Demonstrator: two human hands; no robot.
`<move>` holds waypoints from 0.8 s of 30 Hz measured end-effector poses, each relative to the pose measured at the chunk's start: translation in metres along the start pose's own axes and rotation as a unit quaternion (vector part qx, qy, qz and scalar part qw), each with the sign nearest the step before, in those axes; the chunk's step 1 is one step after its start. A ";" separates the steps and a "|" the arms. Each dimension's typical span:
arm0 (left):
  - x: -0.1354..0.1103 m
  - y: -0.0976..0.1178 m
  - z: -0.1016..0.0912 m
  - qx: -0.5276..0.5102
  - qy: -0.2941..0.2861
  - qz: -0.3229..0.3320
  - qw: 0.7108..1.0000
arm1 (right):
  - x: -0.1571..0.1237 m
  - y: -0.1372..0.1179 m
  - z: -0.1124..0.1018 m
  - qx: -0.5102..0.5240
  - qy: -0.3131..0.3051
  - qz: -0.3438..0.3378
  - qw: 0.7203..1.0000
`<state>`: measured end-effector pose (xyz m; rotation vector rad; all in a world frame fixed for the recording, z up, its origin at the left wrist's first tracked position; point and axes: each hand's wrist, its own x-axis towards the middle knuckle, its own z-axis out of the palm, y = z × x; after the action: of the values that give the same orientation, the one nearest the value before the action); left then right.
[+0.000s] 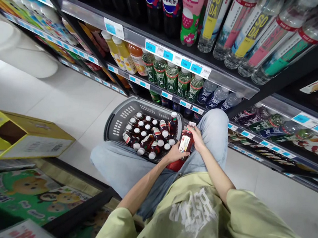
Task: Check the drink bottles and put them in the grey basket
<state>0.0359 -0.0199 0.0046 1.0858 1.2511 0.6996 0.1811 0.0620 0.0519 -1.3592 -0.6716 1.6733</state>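
Both hands hold a dark red drink bottle (185, 142) with a pale label, tilted just above my lap. My left hand (175, 153) is closed around its lower part, thumb across the label. Near the cap, my right hand (196, 137) wraps the upper part. A grey plastic basket (118, 118) stands on the floor between my knees and the shelf. Inside it are several similar white-capped bottles (146, 127), some upright and some leaning or lying. Something red (176, 165) shows under my left hand; its kind is hidden.
Ahead rises a drinks shelf (163, 51) with cola, soda water and small green bottles. To the left lie an open yellow carton (41, 136) and a white rounded object (16, 48) on the tiled floor (93, 112). Green printed boxes (20, 193) sit at lower left.
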 end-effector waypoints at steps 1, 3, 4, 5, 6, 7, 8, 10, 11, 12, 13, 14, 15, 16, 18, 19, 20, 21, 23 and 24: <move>0.001 -0.001 0.000 -0.009 -0.002 0.001 1.000 | 0.000 0.000 0.000 0.001 0.001 0.001 1.000; 0.002 -0.005 -0.002 -0.026 -0.011 0.000 1.000 | -0.001 -0.001 0.001 0.001 0.004 0.005 1.000; 0.003 -0.006 -0.002 -0.033 -0.016 -0.001 0.999 | -0.001 -0.002 0.001 0.001 0.005 0.008 1.000; 0.003 -0.007 -0.003 -0.037 -0.020 -0.004 0.999 | -0.001 -0.002 0.001 0.001 0.006 0.011 1.000; 0.004 -0.009 -0.004 -0.042 -0.023 -0.006 0.999 | -0.001 -0.002 0.002 0.001 0.008 0.013 1.000; 0.004 -0.010 -0.005 -0.046 -0.024 -0.007 0.999 | -0.002 -0.002 0.002 0.000 0.010 0.014 1.000; 0.005 -0.010 -0.005 -0.050 -0.026 -0.007 0.998 | -0.002 -0.002 0.001 -0.001 0.012 0.015 1.000; 0.005 -0.011 -0.006 -0.058 -0.029 -0.003 0.998 | -0.002 -0.002 0.001 -0.003 0.017 0.017 1.000; 0.005 -0.011 -0.006 -0.062 -0.030 0.000 0.998 | -0.002 -0.002 0.001 -0.004 0.018 0.016 1.000; 0.005 -0.010 -0.006 -0.065 -0.032 0.002 0.997 | -0.002 -0.001 0.001 -0.006 0.018 0.016 1.000; 0.005 -0.010 -0.006 -0.067 -0.032 0.003 0.997 | -0.002 -0.001 0.001 -0.006 0.017 0.016 1.000; 0.005 -0.009 -0.006 -0.068 -0.032 0.003 0.997 | -0.002 -0.001 0.001 -0.007 0.017 0.016 1.000; 0.005 -0.008 -0.005 -0.069 -0.033 0.002 0.997 | -0.002 -0.001 0.001 -0.008 0.017 0.016 1.000; 0.004 -0.008 -0.005 -0.070 -0.033 0.001 0.997 | -0.001 0.000 0.001 -0.009 0.018 0.017 1.000; 0.004 -0.006 -0.005 -0.072 -0.036 -0.004 0.997 | -0.001 0.000 0.001 -0.010 0.020 0.019 1.000; 0.004 -0.006 -0.005 -0.075 -0.039 -0.006 0.996 | -0.001 0.000 0.001 -0.011 0.020 0.019 1.000; 0.004 -0.006 -0.005 -0.078 -0.041 -0.009 0.996 | -0.001 0.000 0.001 -0.011 0.021 0.018 1.000; 0.004 -0.006 -0.006 -0.080 -0.043 -0.011 0.996 | -0.001 0.000 0.001 -0.011 0.020 0.018 1.000; 0.005 -0.008 -0.007 -0.078 -0.044 -0.014 0.996 | -0.001 0.000 0.002 -0.012 0.021 0.019 1.000; 0.006 -0.009 -0.007 -0.075 -0.045 -0.016 0.996 | -0.001 0.000 0.002 -0.012 0.022 0.019 1.000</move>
<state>0.0287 -0.0163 -0.0056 0.9604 1.1190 0.7010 0.1796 0.0618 0.0531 -1.4282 -0.6462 1.6654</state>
